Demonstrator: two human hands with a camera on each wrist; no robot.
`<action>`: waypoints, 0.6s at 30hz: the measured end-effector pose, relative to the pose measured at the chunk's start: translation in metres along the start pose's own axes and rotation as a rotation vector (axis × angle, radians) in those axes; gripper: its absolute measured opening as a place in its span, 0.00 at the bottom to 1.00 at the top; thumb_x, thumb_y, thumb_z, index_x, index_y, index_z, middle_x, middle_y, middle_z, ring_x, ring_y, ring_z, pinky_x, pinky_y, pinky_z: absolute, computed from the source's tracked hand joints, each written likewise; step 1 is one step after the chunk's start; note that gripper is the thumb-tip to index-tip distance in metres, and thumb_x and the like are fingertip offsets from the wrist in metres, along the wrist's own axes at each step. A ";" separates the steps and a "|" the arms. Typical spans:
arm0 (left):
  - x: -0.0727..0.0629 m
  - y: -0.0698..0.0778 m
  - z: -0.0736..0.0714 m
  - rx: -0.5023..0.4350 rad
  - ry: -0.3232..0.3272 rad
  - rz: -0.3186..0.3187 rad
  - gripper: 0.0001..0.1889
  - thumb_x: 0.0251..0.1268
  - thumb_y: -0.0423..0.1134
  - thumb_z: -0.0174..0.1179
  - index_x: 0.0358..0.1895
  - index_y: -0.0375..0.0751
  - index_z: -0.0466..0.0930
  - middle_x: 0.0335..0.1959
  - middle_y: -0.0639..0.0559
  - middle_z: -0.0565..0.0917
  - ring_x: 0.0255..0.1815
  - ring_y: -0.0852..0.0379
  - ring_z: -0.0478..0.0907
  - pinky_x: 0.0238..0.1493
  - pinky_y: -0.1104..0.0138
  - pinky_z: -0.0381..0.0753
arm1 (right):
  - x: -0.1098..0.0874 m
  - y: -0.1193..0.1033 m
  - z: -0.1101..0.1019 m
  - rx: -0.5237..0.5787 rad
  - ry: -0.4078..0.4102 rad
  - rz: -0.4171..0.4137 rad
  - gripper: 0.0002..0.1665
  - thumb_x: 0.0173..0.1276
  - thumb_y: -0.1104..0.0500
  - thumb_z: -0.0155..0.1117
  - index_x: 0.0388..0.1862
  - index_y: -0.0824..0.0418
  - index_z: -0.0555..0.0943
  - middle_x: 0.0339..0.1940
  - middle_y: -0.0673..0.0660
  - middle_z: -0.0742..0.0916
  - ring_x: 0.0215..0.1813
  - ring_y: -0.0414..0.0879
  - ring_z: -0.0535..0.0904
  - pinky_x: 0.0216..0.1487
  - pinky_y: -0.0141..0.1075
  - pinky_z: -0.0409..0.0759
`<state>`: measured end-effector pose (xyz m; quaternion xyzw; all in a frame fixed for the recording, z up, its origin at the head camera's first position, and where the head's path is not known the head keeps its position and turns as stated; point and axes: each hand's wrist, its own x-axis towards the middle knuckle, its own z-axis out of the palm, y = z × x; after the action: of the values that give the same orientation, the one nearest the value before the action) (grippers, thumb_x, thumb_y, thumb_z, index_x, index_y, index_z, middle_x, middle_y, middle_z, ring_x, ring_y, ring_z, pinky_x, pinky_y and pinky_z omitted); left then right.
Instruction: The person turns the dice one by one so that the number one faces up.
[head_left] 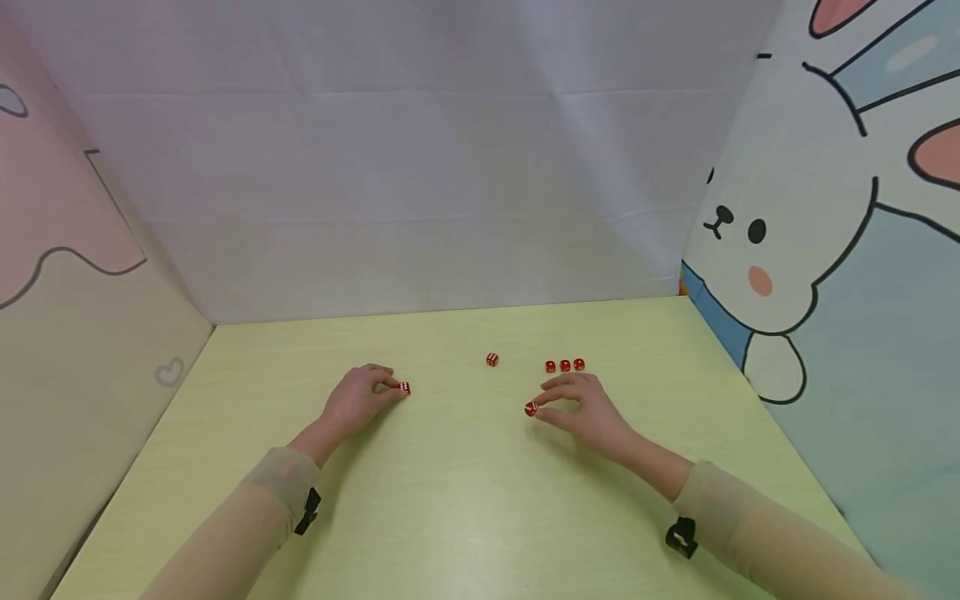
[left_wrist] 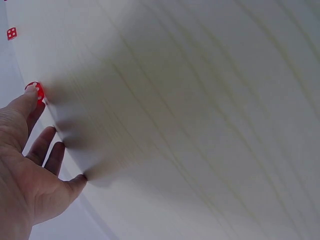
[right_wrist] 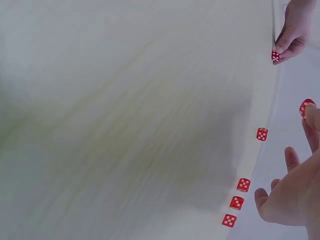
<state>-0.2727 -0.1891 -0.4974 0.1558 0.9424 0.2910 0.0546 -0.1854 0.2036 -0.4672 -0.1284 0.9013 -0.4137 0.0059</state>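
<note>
With thumb and fingertip my left hand (head_left: 362, 398) pinches a red die with white pips (head_left: 405, 388), low over the left half of the table; in the left wrist view this die (left_wrist: 38, 93) shows at the thumb tip. My right hand (head_left: 585, 410) pinches another red die (head_left: 531, 409) between thumb and index finger, its other fingers spread. That die (right_wrist: 306, 107) appears at the right edge of the right wrist view. Beyond the right hand, three red dice (head_left: 565, 366) sit in a short row. A single red die (head_left: 492, 360) lies between the hands, farther back.
The pale yellow wood-grain table (head_left: 450, 500) meets a white cloth wall (head_left: 420, 167) at the back. A cartoon rabbit panel (head_left: 885, 350) stands along the right side, a pink and cream panel (head_left: 82, 350) along the left.
</note>
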 end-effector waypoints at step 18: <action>-0.002 0.001 -0.001 -0.011 0.001 -0.020 0.14 0.70 0.46 0.68 0.47 0.39 0.89 0.66 0.39 0.78 0.69 0.33 0.70 0.70 0.42 0.68 | -0.002 0.007 0.007 0.183 0.021 0.150 0.11 0.66 0.51 0.76 0.46 0.50 0.91 0.61 0.57 0.84 0.67 0.53 0.72 0.72 0.59 0.62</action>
<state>-0.2711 -0.1891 -0.4958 0.1457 0.9424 0.2954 0.0580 -0.1844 0.2031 -0.4775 -0.0553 0.8668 -0.4941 0.0390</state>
